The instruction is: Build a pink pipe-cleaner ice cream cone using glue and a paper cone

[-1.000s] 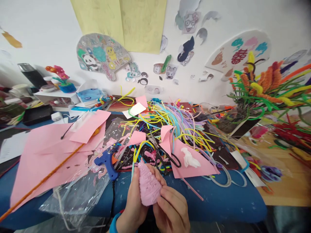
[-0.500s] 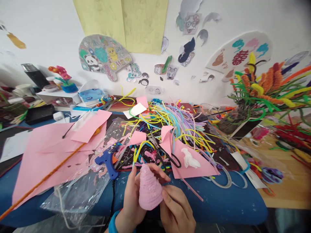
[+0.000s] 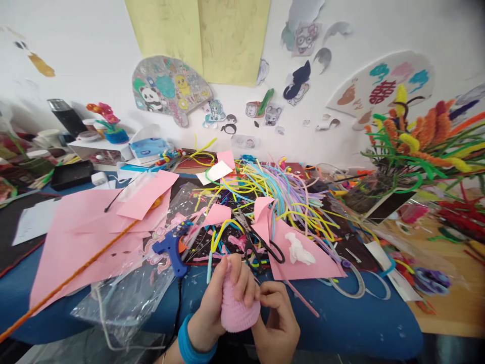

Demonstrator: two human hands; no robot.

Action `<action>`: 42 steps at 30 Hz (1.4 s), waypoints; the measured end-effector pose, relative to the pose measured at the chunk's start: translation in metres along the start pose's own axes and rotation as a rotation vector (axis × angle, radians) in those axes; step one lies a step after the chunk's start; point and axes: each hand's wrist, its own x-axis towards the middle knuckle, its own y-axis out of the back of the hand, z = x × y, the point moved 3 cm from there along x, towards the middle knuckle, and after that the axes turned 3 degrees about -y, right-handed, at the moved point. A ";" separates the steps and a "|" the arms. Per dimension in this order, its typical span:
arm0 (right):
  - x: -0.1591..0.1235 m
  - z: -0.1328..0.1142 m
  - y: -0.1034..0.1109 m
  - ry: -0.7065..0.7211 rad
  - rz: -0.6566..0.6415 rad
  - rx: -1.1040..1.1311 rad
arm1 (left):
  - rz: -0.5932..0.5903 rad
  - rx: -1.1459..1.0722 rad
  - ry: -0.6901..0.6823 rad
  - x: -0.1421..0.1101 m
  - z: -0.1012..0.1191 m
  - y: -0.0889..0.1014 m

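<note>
A pink cone wound from fuzzy pipe cleaner, ridged in rings, is held upright above the table's front edge. My left hand wraps around it, thumb on its left side and fingers folded over its front and tip. At the cone's lower right edge, the fingers and thumb of my right hand are pinched together; what lies between them is hidden. Just beyond my hands are black-handled scissors and yellow pipe cleaners. A blue hot glue gun lies to the left.
Pink sheets and a clear plastic bag cover the left side. A pile of pastel pipe cleaners fills the back middle. Crumpled white tissue lies on pink paper. A vase of pipe-cleaner flowers stands right.
My left hand's fingers have closed over the front of the cone, which they earlier held from behind. My right hand stays pinched at its right edge. The view has shifted slightly.
</note>
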 end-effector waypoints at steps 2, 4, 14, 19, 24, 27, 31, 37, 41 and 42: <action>-0.002 0.002 -0.001 -0.007 0.008 -0.049 | 0.017 0.037 -0.052 -0.002 -0.002 0.002; -0.003 0.004 -0.001 0.011 0.014 -0.054 | 0.036 0.060 -0.084 -0.004 -0.002 0.003; -0.010 0.013 0.001 -0.169 0.074 0.212 | 0.042 0.190 0.039 -0.013 0.016 -0.010; -0.014 0.020 0.001 -0.265 0.069 0.281 | 0.040 0.381 0.081 -0.022 0.012 0.007; -0.017 0.023 0.000 -0.317 0.077 0.343 | 0.056 0.472 0.054 -0.024 0.012 0.013; -0.017 0.022 -0.002 -0.329 0.054 0.375 | 0.014 0.527 0.026 -0.026 0.013 0.011; -0.016 0.021 -0.001 -0.302 0.070 0.380 | -0.010 0.560 -0.016 -0.027 0.013 0.011; -0.012 0.017 0.000 -0.234 0.019 0.319 | -0.041 0.595 -0.039 -0.028 0.012 0.014; -0.008 0.010 0.001 -0.156 0.023 0.264 | -0.060 0.597 -0.043 -0.029 0.013 0.015; -0.006 0.008 0.001 -0.111 0.011 0.243 | -0.071 0.580 -0.043 -0.029 0.013 0.015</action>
